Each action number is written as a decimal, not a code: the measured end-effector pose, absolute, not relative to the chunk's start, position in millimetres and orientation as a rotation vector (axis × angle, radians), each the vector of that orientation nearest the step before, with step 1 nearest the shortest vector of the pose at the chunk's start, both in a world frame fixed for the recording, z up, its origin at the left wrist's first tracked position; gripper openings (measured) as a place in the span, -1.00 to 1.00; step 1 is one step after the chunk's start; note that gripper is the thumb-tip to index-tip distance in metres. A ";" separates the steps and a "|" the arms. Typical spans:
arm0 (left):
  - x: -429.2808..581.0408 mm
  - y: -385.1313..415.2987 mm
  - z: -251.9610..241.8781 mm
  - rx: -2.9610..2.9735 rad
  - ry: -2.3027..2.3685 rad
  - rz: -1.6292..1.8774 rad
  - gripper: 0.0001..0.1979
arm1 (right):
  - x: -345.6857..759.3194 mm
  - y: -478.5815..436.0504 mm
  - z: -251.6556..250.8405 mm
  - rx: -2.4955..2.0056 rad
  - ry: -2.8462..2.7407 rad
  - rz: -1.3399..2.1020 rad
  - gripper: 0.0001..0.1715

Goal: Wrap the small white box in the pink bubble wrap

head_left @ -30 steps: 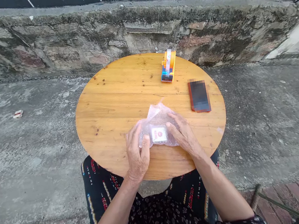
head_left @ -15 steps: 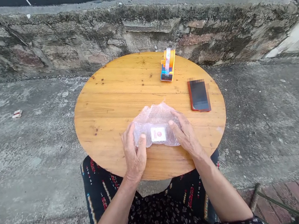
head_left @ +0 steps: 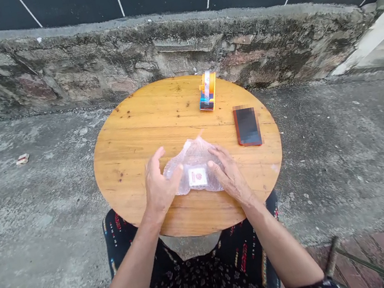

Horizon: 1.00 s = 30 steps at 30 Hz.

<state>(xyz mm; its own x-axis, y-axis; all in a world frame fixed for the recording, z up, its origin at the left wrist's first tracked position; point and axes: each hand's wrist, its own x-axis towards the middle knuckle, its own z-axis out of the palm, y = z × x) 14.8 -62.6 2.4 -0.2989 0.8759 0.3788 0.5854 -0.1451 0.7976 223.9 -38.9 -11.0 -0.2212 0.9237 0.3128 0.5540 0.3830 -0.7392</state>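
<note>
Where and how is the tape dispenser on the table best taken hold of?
Probably by pinching the tape dispenser across its two long sides, the right hand coming from above and the near side: it appears to stand upright, narrow and longer than wide, its length running away from that hand.

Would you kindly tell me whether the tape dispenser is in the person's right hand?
No, the tape dispenser sits near the far edge of the table, while the right hand is at the plastic wrap.
</note>
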 end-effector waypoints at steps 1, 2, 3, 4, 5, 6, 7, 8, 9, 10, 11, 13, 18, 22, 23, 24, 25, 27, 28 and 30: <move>14.0 -53.7 7.0 1.711 1.850 1.389 -0.38 | 223.9 -39.2 -10.9 -1.277 -1.901 0.620 -0.47; 14.0 -45.0 11.0 1.769 1.852 1.350 -0.41 | 223.7 -39.6 -10.7 -1.282 -1.905 0.614 -0.47; 14.5 -37.1 14.2 1.823 1.842 1.305 -0.45 | 223.5 -39.8 -10.4 -1.291 -1.909 0.610 -0.47; 15.3 -30.2 16.1 1.863 1.824 1.280 -0.51 | 223.3 -40.0 -10.1 -1.302 -1.911 0.608 -0.46; 16.2 -24.7 16.9 1.882 1.794 1.272 -0.61 | 223.0 -40.0 -9.9 -1.312 -1.913 0.606 -0.46; 16.8 -20.6 16.4 1.876 1.766 1.285 -0.71 | 222.8 -39.9 -9.9 -1.318 -1.915 0.602 -0.46; 17.1 -17.9 14.8 1.840 1.741 1.312 -0.80 | 222.5 -39.8 -10.0 -1.320 -1.917 0.595 -0.46; 16.7 -16.2 12.2 1.771 1.722 1.342 -0.86 | 222.2 -39.6 -10.1 -1.318 -1.922 0.586 -0.46; 15.8 -15.4 8.8 1.670 1.711 1.370 -0.88 | 221.9 -39.4 -10.3 -1.317 -1.926 0.576 -0.46; 14.5 -14.9 4.9 1.548 1.695 1.390 -0.87 | 221.5 -39.4 -10.4 -1.320 -1.931 0.569 -0.46; 12.8 -14.7 0.9 1.427 1.676 1.403 -0.87 | 221.1 -39.4 -10.4 -1.326 -1.933 0.564 -0.46; 9.1 -13.8 -6.5 1.246 1.629 1.422 -0.85 | 220.5 -39.3 -9.8 -1.338 -1.934 0.570 -0.47; 4.2 -10.4 -14.7 1.211 1.602 1.456 -0.83 | 223.2 -34.4 -5.7 -1.261 -1.897 0.652 -0.49; 5.7 -11.2 -12.4 1.227 1.610 1.464 -0.83 | 228.5 -24.0 3.6 -1.244 -1.930 0.667 -0.49; 6.4 -11.7 -11.4 1.231 1.610 1.465 -0.82 | 229.3 -20.9 6.9 -1.245 -1.954 0.657 -0.50; 7.0 -12.2 -10.5 1.235 1.610 1.466 -0.82 | 229.5 -17.7 10.3 -1.241 -1.980 0.645 -0.50; 7.6 -12.6 -9.7 1.239 1.610 1.466 -0.81 | 229.2 -14.4 13.5 -1.235 -2.004 0.631 -0.51; 8.6 -13.2 -8.8 1.249 1.613 1.467 -0.79 | 226.8 -8.0 18.2 -1.218 -2.051 0.603 -0.53; 8.9 -13.4 -8.7 1.256 1.618 1.467 -0.78 | 224.9 -5.2 19.3 -1.207 -2.070 0.589 -0.54; 8.9 -13.3 -9.3 1.273 1.641 1.466 -0.76 | 220.6 -0.5 18.5 -1.182 -2.085 0.560 -0.56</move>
